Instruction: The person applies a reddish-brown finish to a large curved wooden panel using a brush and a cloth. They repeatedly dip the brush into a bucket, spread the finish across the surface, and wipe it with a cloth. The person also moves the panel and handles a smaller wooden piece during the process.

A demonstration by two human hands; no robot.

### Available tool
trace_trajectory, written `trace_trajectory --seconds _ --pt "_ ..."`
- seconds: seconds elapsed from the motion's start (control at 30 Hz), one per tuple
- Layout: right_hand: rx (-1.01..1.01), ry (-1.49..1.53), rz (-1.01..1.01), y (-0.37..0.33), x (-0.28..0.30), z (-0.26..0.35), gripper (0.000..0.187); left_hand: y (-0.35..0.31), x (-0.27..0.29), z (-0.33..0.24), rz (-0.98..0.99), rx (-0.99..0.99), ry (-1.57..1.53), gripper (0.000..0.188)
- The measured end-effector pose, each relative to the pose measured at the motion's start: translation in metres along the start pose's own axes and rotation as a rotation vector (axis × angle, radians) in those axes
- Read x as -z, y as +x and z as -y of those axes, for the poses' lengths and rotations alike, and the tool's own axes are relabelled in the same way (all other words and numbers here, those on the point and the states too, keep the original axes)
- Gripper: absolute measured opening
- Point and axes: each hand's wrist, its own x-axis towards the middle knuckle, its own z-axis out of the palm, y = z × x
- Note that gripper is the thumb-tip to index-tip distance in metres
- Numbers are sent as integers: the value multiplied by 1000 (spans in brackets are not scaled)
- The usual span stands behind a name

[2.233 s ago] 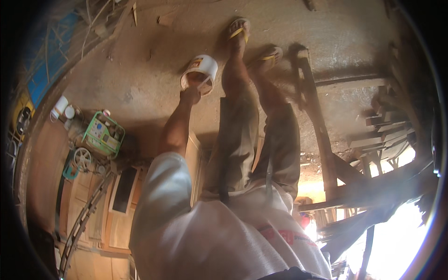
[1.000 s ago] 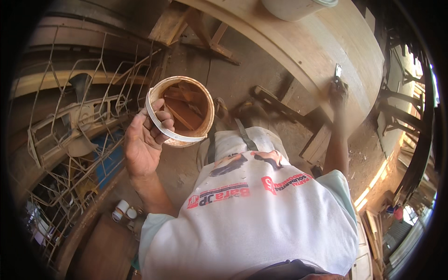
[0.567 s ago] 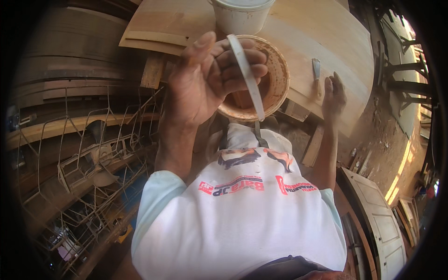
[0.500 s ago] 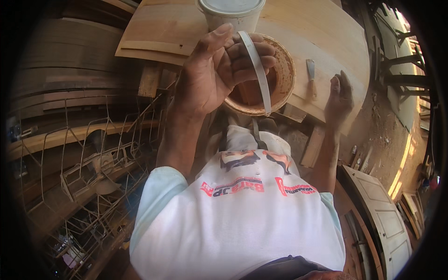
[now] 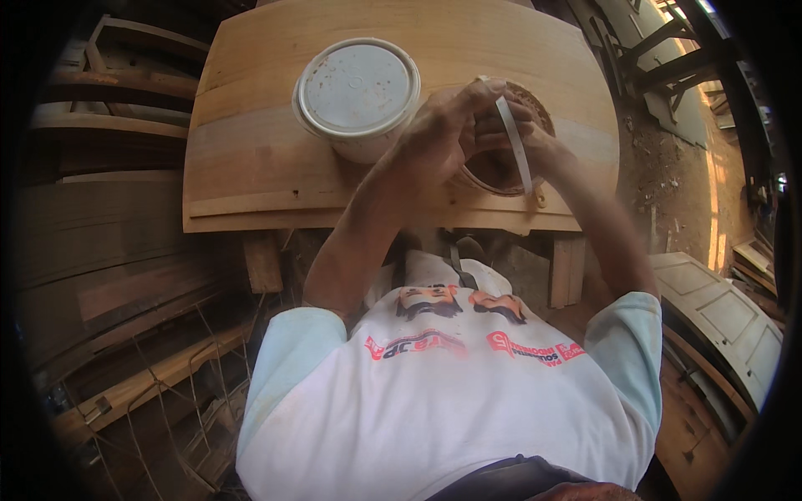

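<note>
My two hands meet over an open, brown-stained bucket near the front edge of the wooden panel. The fingers of my left hand curl under the white bucket handle, its thumb lying against the strip's far part. From the right, my right hand reaches in with bent fingers against the left ones. Whatever is between them is hidden. To the left stands a pale lidded bucket. A small light-brown end with a hole shows beside the open bucket, perhaps the putty knife's handle; the rest is covered.
Both buckets stand on a broad wooden panel raised on wooden supports. Stacked boards and a wire rack line the left side. A panelled door lies at the lower right.
My right hand has come from the panel's right side to meet my left over the open bucket. My left fingers have curled in. The view has shifted, showing more of the lidded bucket.
</note>
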Motion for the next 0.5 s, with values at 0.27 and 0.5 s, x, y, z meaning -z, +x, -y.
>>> trace_trajectory --seconds 0.27,0.5 --pt "-234 -357 364 45 -15 29 23 -26 39 1 7 76 104 50" --pt "-167 -444 339 56 -22 26 23 -39 64 21 -105 -2 289 46"
